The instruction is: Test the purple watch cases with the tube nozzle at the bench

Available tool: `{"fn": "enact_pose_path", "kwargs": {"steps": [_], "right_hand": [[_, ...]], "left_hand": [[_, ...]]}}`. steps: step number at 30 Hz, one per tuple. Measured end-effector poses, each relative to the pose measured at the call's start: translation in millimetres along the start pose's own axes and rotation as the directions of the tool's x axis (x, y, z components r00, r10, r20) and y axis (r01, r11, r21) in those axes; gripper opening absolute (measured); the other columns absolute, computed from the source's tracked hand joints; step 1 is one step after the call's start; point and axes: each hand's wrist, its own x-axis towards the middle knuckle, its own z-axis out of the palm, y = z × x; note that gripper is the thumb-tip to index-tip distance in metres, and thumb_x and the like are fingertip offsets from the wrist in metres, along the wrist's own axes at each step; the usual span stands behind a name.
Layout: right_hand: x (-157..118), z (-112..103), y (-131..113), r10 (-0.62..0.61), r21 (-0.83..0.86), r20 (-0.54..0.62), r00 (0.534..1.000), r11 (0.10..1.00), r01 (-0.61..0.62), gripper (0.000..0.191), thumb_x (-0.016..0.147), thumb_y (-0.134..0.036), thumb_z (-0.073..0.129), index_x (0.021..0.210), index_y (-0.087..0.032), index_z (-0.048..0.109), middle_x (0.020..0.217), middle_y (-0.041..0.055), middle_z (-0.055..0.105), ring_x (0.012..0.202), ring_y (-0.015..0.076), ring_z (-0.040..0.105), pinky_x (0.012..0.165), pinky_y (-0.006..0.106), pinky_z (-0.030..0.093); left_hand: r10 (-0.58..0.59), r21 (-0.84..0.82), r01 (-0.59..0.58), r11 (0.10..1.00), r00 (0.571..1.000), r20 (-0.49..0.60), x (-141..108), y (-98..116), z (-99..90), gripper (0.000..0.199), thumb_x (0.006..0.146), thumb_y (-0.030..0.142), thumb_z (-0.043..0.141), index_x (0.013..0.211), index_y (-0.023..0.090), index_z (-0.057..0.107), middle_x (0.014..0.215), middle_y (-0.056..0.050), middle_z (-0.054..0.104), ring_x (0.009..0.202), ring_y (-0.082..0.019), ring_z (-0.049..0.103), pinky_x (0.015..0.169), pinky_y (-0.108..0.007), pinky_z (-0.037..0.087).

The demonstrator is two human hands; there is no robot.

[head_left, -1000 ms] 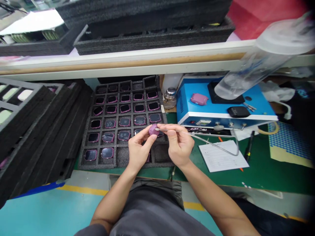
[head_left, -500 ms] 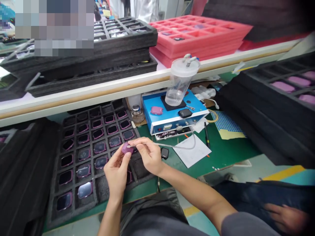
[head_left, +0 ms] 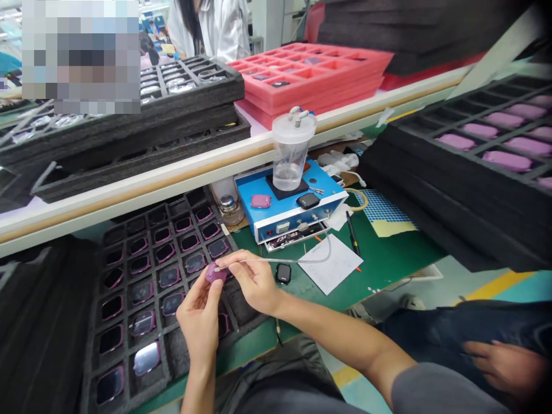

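Note:
A small purple case [head_left: 215, 273] is pinched between the thumb and fingers of my left hand [head_left: 200, 306], above a black foam tray [head_left: 172, 336] of dark-screened purple pieces. My right hand [head_left: 255, 283] grips the end of a thin clear tube [head_left: 297, 261], whose tip meets the purple case. From there the tube curves back to a blue box [head_left: 252, 217] with knobs on its front. On the box stand a clear lidded cup [head_left: 290, 154], a purple case [head_left: 261, 201] and a black case [head_left: 308, 200]. Another black case [head_left: 283, 273] lies right of my right hand.
White paper [head_left: 331, 264], a black pen [head_left: 352, 234] and a glass jar [head_left: 230, 210] are on the green table. A shelf edge [head_left: 172, 179] crosses behind, bearing red foam trays [head_left: 310, 86]. Stacked black trays [head_left: 457, 190] stand right; another person's hand [head_left: 504, 365] is lower right.
The view has shifted, so shelf and box appear further left and slightly lower. Both hands keep their hold, with the tube tip still at the purple case.

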Motion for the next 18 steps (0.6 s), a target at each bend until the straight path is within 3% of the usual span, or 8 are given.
{"fn": "enact_pose_path", "kwargs": {"steps": [7, 18], "right_hand": [[4.1, 0.7, 2.1, -0.001, 0.003, 0.001, 1.000, 1.000, 0.001, 0.022, 0.104, -0.033, 0.056, 0.105, -0.020, 0.074, 0.103, 0.0092, 0.078, 0.097, 0.0186, 0.076, 0.088, 0.032, 0.063], [4.2, 1.0, 1.7, 0.010, -0.004, -0.002, 1.000, 1.000, -0.010, 0.023, 0.104, -0.034, 0.056, 0.105, -0.020, 0.075, 0.103, 0.0094, 0.078, 0.097, 0.0190, 0.076, 0.088, 0.032, 0.062]], "left_hand": [[-0.021, 0.078, 0.026, 0.997, 0.998, -0.062, 1.3, 5.0, 3.6, 0.046, 0.073, 0.038, 0.087, 0.114, 0.017, 0.081, 0.115, -0.012, 0.080, 0.106, -0.031, 0.078, 0.107, -0.051, 0.058], [-0.011, 0.099, 0.017, 0.995, 0.998, -0.064, 0.9, 8.6, 4.6, 0.049, 0.073, 0.038, 0.086, 0.115, 0.015, 0.080, 0.114, -0.013, 0.080, 0.106, -0.033, 0.078, 0.107, -0.053, 0.058]]}}
